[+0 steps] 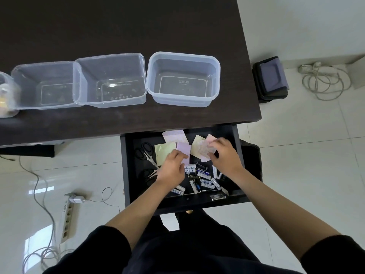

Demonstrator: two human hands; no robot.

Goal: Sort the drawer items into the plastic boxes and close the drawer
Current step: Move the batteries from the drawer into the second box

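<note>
One head-worn camera looks steeply down (wide-angle, close) onto the open drawer (181, 200) and desk (122, 26).

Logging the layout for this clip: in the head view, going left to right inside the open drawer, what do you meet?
Scissors → yellow sticky note → left hand → pile of batteries → right hand, gripping paper notes.
</note>
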